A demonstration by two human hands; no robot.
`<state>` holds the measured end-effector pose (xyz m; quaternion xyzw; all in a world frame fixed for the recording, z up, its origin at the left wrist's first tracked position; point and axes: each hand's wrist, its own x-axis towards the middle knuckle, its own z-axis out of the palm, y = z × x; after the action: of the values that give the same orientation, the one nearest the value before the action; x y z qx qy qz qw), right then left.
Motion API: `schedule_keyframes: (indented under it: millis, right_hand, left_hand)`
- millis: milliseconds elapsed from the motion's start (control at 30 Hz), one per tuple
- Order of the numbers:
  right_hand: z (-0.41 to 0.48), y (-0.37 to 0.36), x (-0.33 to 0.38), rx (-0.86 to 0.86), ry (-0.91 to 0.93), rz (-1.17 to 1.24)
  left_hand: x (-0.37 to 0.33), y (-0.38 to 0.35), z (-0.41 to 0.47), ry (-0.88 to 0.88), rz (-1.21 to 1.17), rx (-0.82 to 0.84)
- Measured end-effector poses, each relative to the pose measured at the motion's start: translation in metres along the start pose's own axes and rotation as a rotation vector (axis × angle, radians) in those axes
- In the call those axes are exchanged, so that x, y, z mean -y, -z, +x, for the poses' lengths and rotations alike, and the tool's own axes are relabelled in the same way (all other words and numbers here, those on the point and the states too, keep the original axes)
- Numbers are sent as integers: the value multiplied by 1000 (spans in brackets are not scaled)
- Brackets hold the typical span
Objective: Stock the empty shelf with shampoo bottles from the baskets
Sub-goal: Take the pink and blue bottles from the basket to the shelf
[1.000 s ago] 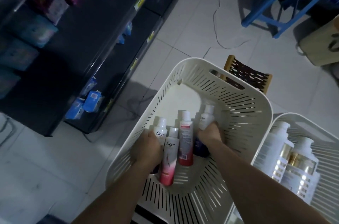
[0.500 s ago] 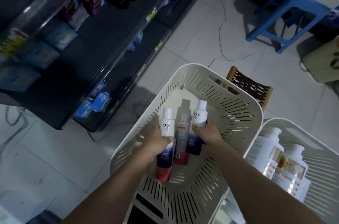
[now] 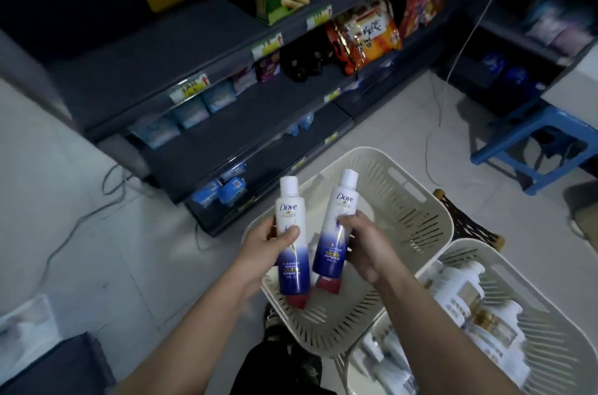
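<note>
My left hand (image 3: 265, 244) grips a white-and-blue Dove shampoo bottle (image 3: 289, 233), held upright over the near left corner of the cream slotted basket (image 3: 411, 178). Close beside it, my right hand (image 3: 364, 244) grips a second, matching Dove bottle (image 3: 338, 226), tilted slightly right. A red bottle end (image 3: 296, 301) shows under the left bottle and another red end (image 3: 328, 285) under the right one; I cannot tell whether these are held or lie in the basket. The dark shelving unit (image 3: 226, 132) stands ahead on the left, and its lower boards are mostly bare.
A second cream basket (image 3: 530, 268) at the right holds several white-and-gold bottles (image 3: 462, 281). Snack boxes and bags (image 3: 365, 29) fill the upper shelves, and blue packs (image 3: 223, 187) sit low down. A woven wooden stool (image 3: 469, 226), a blue stool (image 3: 530, 152) and floor cables (image 3: 113, 181) are nearby.
Both hands have risen out of the basket with a Dove bottle each. My view has tilted up, bringing more of the shelves into sight.
</note>
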<state>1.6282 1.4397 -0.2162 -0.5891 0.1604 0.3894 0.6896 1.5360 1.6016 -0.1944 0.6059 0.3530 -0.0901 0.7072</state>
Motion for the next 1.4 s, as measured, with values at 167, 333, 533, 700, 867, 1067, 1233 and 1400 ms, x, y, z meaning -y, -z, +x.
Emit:
schedule_keyframes:
  millis: [167,333,533,700,867,1067,1233,1400]
  right_hand:
    - [-32,-55,9,178,95,-84]
    - [-70,-127,7,403,116,-155]
    - [-117,-226,-19,608,116,-274]
    - [-169,-305,-58,811,127,-381]
    - [-242,-374,-106,983,111,-467]
    - [-326,-436,-166,1202,155,-522]
    - [-382,-475,-207,1346,183,-539]
    - [-423,-506,-241,1460,195,-568]
  left_hand:
    - [-13,41,-63,-95,-162,-156]
    - [-14,96,-127,-188,-292,-339]
    - [2,164,-218,-270,-415,-561]
    - [30,218,-299,-307,-498,-766]
    - [63,265,-391,-375,-563,-942]
    - [98,301,-492,-493,-641,-1161]
    - [122,320,-556,-551,-692,-1315]
    - [137,331,-607,-589,-688,-1433]
